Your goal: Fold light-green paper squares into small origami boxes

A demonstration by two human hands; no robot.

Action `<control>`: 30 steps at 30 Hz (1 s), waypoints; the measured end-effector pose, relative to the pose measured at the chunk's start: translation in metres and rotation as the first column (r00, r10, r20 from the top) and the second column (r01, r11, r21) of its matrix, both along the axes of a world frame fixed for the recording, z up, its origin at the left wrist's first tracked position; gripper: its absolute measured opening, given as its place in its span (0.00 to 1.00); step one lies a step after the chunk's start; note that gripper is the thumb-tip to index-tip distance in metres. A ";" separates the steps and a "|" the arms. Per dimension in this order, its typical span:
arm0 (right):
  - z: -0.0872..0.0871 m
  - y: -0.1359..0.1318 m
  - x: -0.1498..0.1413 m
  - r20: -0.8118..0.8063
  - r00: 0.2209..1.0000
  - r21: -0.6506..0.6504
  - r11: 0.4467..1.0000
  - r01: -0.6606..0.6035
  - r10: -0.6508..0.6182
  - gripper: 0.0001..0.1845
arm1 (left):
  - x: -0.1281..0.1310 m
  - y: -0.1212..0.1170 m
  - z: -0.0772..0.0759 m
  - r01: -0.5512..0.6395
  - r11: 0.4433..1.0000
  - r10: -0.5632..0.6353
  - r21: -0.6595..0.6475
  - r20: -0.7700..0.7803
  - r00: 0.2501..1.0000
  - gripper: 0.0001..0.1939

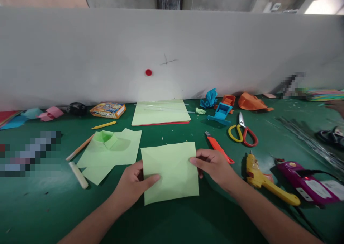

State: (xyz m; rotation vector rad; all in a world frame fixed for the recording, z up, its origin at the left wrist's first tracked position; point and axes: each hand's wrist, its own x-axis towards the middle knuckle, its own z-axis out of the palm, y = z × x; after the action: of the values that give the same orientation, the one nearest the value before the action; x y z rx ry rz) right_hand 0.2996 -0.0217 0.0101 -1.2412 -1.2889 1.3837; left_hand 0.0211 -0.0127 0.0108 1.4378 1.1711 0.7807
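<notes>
Head view gives me a rectangular pale green paper sheet (170, 172), held over the dark green tabletop (40, 208) on the near side of my landmark, a flat stack of pale green paper with red beneath (161, 114). The left hand (137, 181) pinches its left edge, thumb laid over the front and fingers behind; the right hand (211, 164) pinches the right edge higher up, between thumb and fingers. I judge the sheet very light and only slightly stiff: it should bend readily, keep a crease if squeezed, and tear if the hands pull hard against each other. Dry paper ought not to slip much, so I would take it by opposite edges with a soft grip, keeping pressure off the middle.

As for containers, left of the stack sits an orange printed cardboard carton (107, 110); I cannot tell what it holds. Farther left lies a black crumpled plastic bundle (77, 109), its contents hidden too. Nearer than the stack and to its left, a small hollow folded ring of pale green paper (106, 138) rests on loose, flat pale green paper (127, 149), its mouth showing just its own walls.
</notes>
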 end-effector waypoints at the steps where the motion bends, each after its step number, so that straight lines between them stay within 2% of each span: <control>1: 0.000 0.000 -0.001 0.014 1.000 -0.013 1.000 -0.001 0.001 0.21 | 0.001 0.000 0.000 -0.013 1.000 0.013 -0.001 -0.003 1.000 0.23; 7: -0.002 0.001 -0.003 0.079 0.987 -0.048 0.989 -0.140 0.143 0.20 | 0.007 0.000 0.001 -0.086 0.996 0.086 0.011 0.008 0.996 0.26; 10: -0.005 0.003 -0.002 0.151 0.984 -0.024 0.995 -0.096 0.098 0.15 | 0.007 0.004 -0.002 -0.113 0.989 0.117 0.091 -0.044 0.992 0.24; 14: -0.008 0.006 0.001 0.217 0.975 0.053 0.997 -0.057 0.045 0.10 | 0.002 0.011 -0.007 -0.084 0.978 0.111 0.193 -0.133 0.985 0.20; 16: -0.010 0.008 0.002 0.237 0.971 0.090 0.995 -0.045 0.022 0.08 | -0.002 0.014 -0.007 -0.081 0.955 0.131 0.285 -0.159 0.979 0.18; 18: -0.013 0.008 0.002 0.227 0.974 0.096 0.994 -0.045 0.022 0.07 | -0.007 0.017 -0.005 -0.034 0.909 0.104 0.416 -0.145 0.984 0.13; 21: -0.018 0.007 0.000 0.191 0.980 0.093 0.993 -0.070 0.052 0.07 | -0.017 0.020 0.001 0.189 0.787 -0.101 0.588 -0.179 0.979 0.12; 23: -0.021 0.006 0.000 0.188 0.980 0.116 0.990 -0.081 0.058 0.07 | -0.023 0.020 0.005 0.339 0.703 -0.233 0.625 -0.248 0.940 0.16; 25: -0.023 0.005 0.001 0.207 0.977 0.163 0.983 -0.088 0.053 0.07 | -0.026 0.018 0.009 0.416 0.660 -0.309 0.625 -0.279 0.909 0.17; 28: -0.026 0.006 0.003 0.267 0.963 0.254 0.963 -0.091 0.021 0.08 | -0.023 0.013 0.011 0.464 0.620 -0.358 0.632 -0.298 0.885 0.15; 30: -0.028 0.007 0.004 0.321 0.947 0.303 0.948 -0.094 -0.008 0.12 | -0.018 0.009 0.010 0.503 0.570 -0.337 0.650 -0.374 0.864 0.11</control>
State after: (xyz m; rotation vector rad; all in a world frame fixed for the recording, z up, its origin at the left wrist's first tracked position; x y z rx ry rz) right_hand 0.3034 -0.0148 -0.0177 -1.2490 -1.6958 0.9775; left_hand 0.0028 -0.0033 0.0206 2.4286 0.5810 0.7943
